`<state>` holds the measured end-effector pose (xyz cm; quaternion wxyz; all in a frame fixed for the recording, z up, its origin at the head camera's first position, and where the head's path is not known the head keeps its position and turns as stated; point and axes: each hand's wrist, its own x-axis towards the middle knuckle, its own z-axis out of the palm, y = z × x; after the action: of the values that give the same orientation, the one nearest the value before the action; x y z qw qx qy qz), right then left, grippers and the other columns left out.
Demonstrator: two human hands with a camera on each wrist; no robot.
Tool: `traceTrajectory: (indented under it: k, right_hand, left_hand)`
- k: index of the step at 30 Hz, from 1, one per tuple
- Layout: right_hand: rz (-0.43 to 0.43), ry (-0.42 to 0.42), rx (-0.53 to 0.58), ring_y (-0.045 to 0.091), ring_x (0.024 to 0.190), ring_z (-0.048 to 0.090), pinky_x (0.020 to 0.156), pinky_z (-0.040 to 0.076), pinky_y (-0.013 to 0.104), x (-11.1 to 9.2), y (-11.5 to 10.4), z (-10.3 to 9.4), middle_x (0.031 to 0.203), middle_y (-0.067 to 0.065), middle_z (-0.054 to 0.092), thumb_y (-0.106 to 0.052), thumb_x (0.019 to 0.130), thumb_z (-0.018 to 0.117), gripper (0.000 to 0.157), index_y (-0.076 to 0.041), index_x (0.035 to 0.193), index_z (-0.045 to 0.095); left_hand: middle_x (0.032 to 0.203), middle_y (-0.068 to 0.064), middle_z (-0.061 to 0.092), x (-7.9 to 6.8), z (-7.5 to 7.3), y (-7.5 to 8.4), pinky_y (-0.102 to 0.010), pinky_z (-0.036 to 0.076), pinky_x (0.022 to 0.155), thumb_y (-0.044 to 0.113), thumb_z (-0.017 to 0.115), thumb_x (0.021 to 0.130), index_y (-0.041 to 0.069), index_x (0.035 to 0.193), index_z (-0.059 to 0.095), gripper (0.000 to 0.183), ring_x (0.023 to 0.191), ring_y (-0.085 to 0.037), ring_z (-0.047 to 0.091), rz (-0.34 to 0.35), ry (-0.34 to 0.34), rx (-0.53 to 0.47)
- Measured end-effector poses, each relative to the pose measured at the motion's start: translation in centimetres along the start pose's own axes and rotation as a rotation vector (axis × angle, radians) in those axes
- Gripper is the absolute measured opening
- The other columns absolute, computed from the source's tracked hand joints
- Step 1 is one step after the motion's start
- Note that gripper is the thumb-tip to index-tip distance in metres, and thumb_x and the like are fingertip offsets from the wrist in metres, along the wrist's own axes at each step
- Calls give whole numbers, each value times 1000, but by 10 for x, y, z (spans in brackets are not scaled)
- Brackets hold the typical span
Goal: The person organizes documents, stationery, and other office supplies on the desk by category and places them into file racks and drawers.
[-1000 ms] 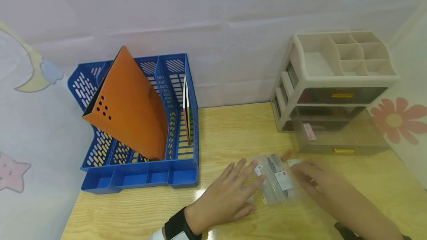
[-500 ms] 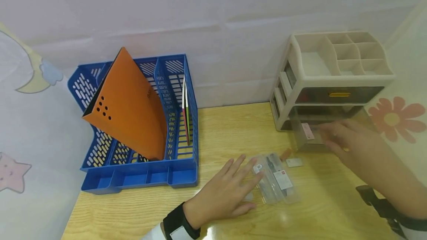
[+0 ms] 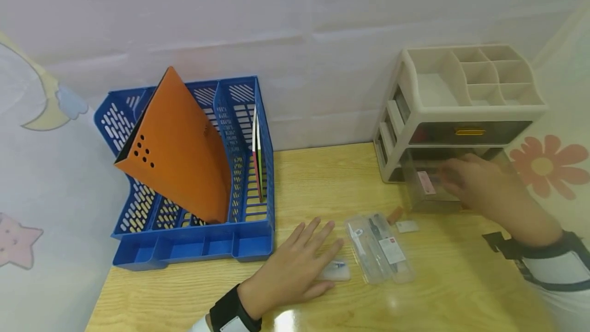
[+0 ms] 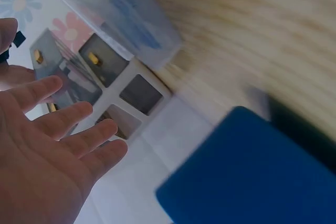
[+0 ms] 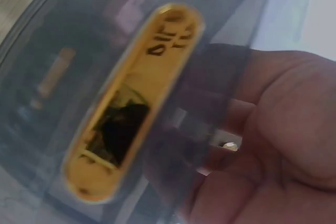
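My left hand (image 3: pixel 290 268) hovers low over the table with its fingers spread. Partly under its fingertips is a small whitish block with blue markings (image 3: pixel 336 270). To the right lies a clear plastic case (image 3: pixel 379 250) with a compass and a white label inside. My right hand (image 3: pixel 484 183) reaches into the pulled-out transparent drawer (image 3: pixel 428 203). In the right wrist view, its bent fingers show blurred behind the drawer front with a gold handle (image 5: pixel 136 98); I cannot tell whether they hold anything. A pink-labelled piece (image 3: pixel 426 183) lies inside the drawer.
A small white block (image 3: pixel 407 226) and a brown piece (image 3: pixel 395 215) lie in front of the drawer. The cream drawer unit (image 3: pixel 479 112) stands back right. On the left, a blue file rack (image 3: pixel 253 247) holds an orange folder (image 3: pixel 184 152) and thin booklets (image 3: pixel 258 160).
My right hand has moved from beside the clear case up and back into the drawer. The left hand has shifted slightly left, uncovering more of the whitish block.
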<state>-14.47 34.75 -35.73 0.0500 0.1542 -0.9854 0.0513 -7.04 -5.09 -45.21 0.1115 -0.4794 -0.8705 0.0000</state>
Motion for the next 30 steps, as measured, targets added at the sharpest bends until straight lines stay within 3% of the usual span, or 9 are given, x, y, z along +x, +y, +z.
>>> traceTrajectory:
  k: [6,15,21,24,27,30]
  right_hand:
    - [49,-112,11,34,85,69,69,55,55,7,9,3,99,17,70,-19,89,79,34,-1,116,70]
    - [73,-164,74,32,83,68,71,57,54,15,18,11,95,16,71,-11,88,77,27,3,110,68]
    - [64,-210,101,31,86,69,72,57,53,19,22,13,98,15,73,-16,90,76,32,2,115,68]
    - [55,-190,63,37,93,70,74,56,57,16,19,10,108,18,73,-24,94,74,36,-5,124,68]
    - [44,-136,24,41,95,69,68,55,55,8,10,4,113,23,70,-29,98,70,38,-10,131,67]
    - [-187,34,-102,40,89,66,56,52,51,-3,-1,1,107,21,68,-15,93,66,23,-9,115,70]
  left_hand:
    - [164,-15,38,-9,0,-1,-52,42,118,64,55,97,20,156,45,74,151,-40,37,-22,2,7]
    - [165,-16,38,-14,-5,-4,-52,40,119,65,55,97,20,156,44,75,150,-39,39,-67,0,3]
    - [163,-16,40,-17,-4,-7,-52,41,119,63,57,97,19,156,45,74,148,-39,43,-89,8,-7]
    - [163,-16,41,-18,-5,-8,-53,42,118,62,57,98,20,156,45,73,148,-39,43,-95,14,-11]
    - [163,-16,41,-20,-6,-8,-53,43,117,62,57,98,19,156,45,73,147,-39,45,-96,18,-5]
    - [163,-16,41,-22,-6,-9,-52,42,118,62,56,98,19,156,45,73,147,-39,44,-100,20,2]
